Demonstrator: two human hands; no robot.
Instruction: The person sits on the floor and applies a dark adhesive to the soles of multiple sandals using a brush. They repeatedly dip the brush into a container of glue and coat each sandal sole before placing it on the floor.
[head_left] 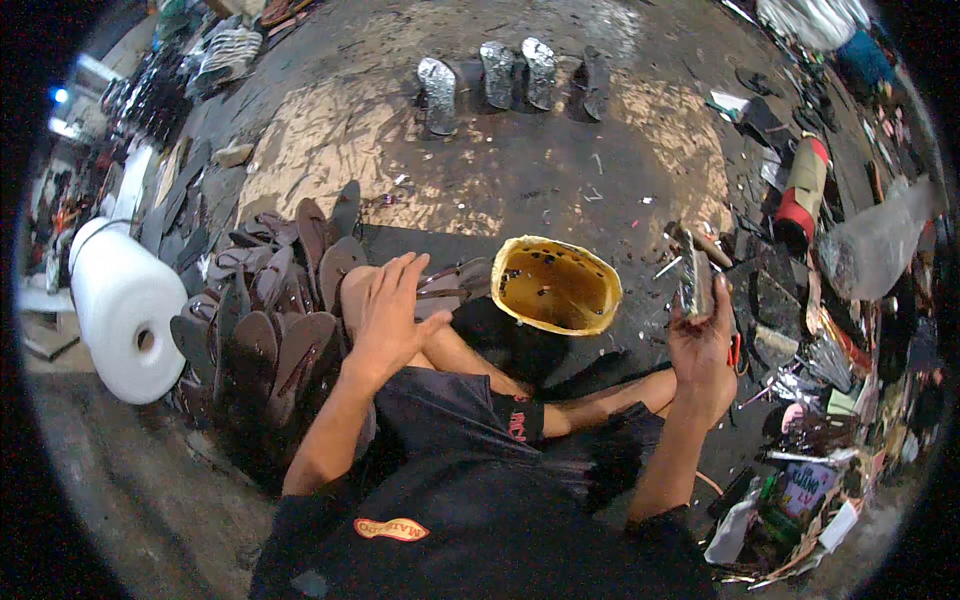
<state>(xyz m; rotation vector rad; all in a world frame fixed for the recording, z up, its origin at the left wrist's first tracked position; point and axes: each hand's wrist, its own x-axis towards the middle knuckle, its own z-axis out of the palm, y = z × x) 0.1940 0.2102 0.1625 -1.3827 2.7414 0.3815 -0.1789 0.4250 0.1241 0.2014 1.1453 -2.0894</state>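
In the head view, the left hand (388,305) is palm down over a bare leg (450,352), empty, fingers extended, just beside a heap of brown sandals (265,345). The right hand (703,345) is closed around a flat, shiny tool (693,287), right of a yellow-rimmed container (545,324) on the floor (110,480).

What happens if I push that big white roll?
The white roll would probably roll, since it's round and seems to lie on its side. It may feel squashy and light, because its layers look like foam.
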